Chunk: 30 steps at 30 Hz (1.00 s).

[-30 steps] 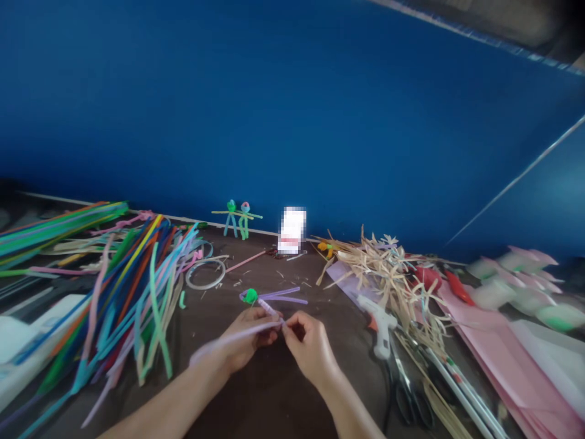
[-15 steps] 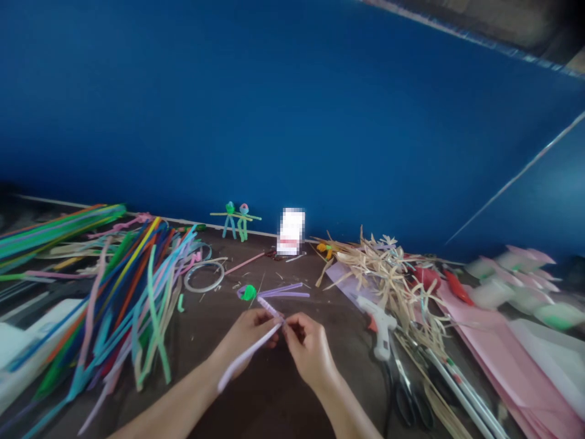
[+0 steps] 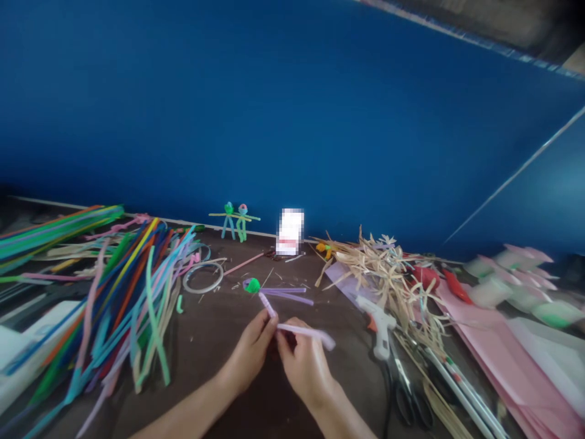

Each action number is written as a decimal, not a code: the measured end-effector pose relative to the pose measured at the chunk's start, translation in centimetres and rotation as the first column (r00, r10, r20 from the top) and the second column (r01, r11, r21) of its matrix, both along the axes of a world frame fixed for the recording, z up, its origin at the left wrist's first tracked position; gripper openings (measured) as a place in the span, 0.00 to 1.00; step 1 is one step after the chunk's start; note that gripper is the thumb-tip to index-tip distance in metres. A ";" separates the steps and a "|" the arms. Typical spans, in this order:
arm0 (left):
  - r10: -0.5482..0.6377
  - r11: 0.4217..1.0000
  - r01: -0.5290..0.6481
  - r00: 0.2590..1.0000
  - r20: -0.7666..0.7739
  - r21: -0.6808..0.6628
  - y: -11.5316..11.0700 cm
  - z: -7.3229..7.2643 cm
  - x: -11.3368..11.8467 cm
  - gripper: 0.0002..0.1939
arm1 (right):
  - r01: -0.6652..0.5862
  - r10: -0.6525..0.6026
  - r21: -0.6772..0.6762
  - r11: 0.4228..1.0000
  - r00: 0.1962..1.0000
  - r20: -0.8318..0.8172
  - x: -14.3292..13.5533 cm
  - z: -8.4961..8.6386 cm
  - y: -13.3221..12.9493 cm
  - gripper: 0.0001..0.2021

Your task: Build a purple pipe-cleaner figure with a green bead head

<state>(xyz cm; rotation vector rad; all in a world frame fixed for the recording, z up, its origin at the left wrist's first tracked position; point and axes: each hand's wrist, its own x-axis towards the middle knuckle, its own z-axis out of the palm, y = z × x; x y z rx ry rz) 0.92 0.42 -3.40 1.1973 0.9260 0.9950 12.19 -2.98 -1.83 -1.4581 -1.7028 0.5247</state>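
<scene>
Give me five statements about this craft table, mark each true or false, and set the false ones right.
1. The left hand holds the lilac-wrapped stem. True.
2. The loose lilac strip lies across the left forearm. False: the strip crosses over the right hand.
3. Two small figures stand near the blue wall. True.
4. The glue gun lies on the left, among the coloured strips. False: the glue gun lies to the right of the hands.
5. A green ball shows at the far end of the stem. True.
</scene>
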 end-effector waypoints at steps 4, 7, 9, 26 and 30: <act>0.042 0.994 -0.035 0.997 -0.063 0.103 0.2 0.2 -0.3 0.13 | -0.024 0.022 -0.014 1.000 0.990 -0.141 0.0 0.2 0.0 0.07; -0.019 0.994 0.028 0.996 -0.085 0.104 0.5 0.2 -0.6 0.13 | -0.045 0.010 -0.096 0.994 0.941 -0.339 0.0 -0.2 0.3 0.10; -0.051 0.993 0.060 0.995 -0.081 0.104 0.7 0.3 -0.7 0.13 | -0.066 -0.015 -0.151 0.986 0.878 -0.478 0.0 -0.5 0.6 0.12; -0.184 0.971 0.191 0.981 -0.060 0.141 1.5 0.9 -1.7 0.06 | -0.069 -0.122 -0.230 0.971 0.684 -0.719 0.3 -0.7 1.1 0.08; -0.327 0.943 0.331 0.941 0.087 -0.030 1.9 0.9 -2.2 0.18 | -0.001 -0.073 -0.110 0.994 0.745 -0.663 1.9 -0.1 1.1 0.06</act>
